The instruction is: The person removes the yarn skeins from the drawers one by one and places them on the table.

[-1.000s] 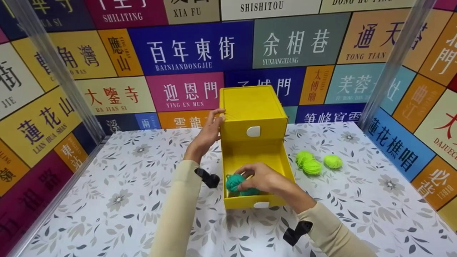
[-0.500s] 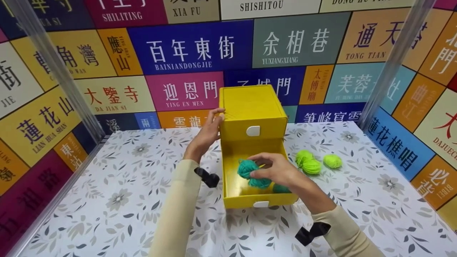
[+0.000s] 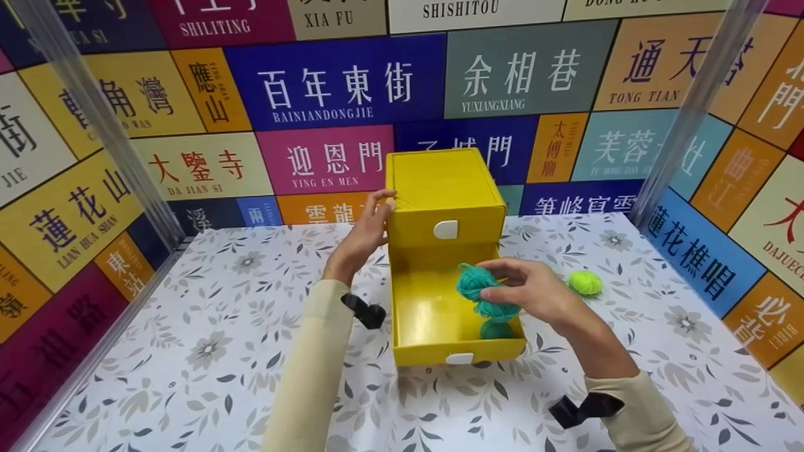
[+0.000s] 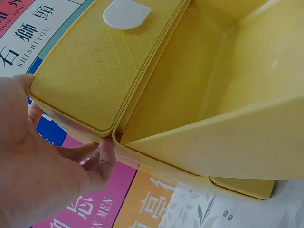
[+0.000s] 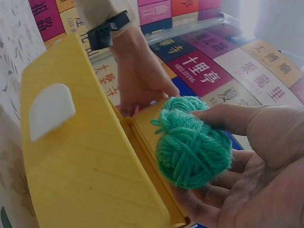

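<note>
A yellow two-drawer box (image 3: 446, 182) stands mid-table, its lower drawer (image 3: 421, 314) pulled out. Against the box's upper left side rests my left hand (image 3: 367, 229), fingers at the top edge; in the left wrist view this hand (image 4: 52, 156) touches the side by the front edge. My right hand (image 3: 534, 285) holds a lumpy teal ball of yarn (image 3: 476, 284) over the drawer's right side. The right wrist view shows this yarn (image 5: 192, 152) between the thumb and the fingers (image 5: 223, 187). A darker teal patch of yarn (image 3: 496, 330) lies in the drawer's front right corner.
A lime-green yarn ball (image 3: 585, 283) lies on the patterned tabletop (image 3: 232, 351), right of the box. The upper drawer front (image 3: 414, 229) is closed and has a white tab (image 3: 446, 230). Colourful sign-covered panels (image 3: 333, 81) stand behind, with clear posts (image 3: 691, 119) at both sides.
My right hand has lifted the teal yarn from the drawer's front left and carried it rightward. It now covers the nearer lime-green yarn. My left hand stays on the box.
</note>
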Available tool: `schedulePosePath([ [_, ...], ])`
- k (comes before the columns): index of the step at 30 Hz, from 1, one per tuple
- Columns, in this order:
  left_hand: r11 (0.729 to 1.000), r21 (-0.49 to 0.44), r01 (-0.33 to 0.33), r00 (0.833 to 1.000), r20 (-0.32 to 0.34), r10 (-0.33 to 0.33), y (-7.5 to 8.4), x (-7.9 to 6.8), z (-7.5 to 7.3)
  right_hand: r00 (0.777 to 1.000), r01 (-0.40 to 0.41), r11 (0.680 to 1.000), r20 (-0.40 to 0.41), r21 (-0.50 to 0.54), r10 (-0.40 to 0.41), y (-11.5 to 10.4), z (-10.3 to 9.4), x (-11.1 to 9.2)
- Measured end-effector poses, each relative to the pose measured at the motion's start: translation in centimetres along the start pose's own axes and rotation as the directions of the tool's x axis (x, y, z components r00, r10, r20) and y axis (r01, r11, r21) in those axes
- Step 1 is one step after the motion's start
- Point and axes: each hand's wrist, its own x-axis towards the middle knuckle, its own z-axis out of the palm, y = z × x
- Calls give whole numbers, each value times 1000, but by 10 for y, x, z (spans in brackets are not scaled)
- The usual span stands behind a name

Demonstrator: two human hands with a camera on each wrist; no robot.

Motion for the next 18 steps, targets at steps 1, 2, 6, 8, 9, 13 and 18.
schedulePosePath([
  [1, 1000, 0, 0, 1000, 0, 0, 0, 0, 0, 1000, -1, 1000, -6, 2, 1, 1, -3, -1],
  [2, 1000, 0, 2, 1000, 0, -2, 0, 0, 0, 1000, -4, 1000, -12, 6, 4, 3, -6, -2],
  [6, 1000, -9, -1, 1000, 1, 1, 0, 1, 0, 998, -35, 999, -48, 8, 36, 11, -20, -4],
  [8, 1000, -9, -2, 1000, -1, 2, 0, 1, 0, 995, -71, 997, -69, -12, 70, 16, -27, -4],
  [9, 1000, -8, -4, 1000, -1, 4, 0, 1, 0, 993, -86, 996, -82, -32, 84, 19, -31, -5],
  [13, 1000, 6, -8, 1000, -6, 8, -1, 0, 0, 985, -139, 987, -112, -78, 130, 31, -46, -6],
  [18, 1000, 16, -13, 1000, -9, 13, -1, -1, 0, 980, -171, 983, -118, -65, 163, 45, -61, -5],
])
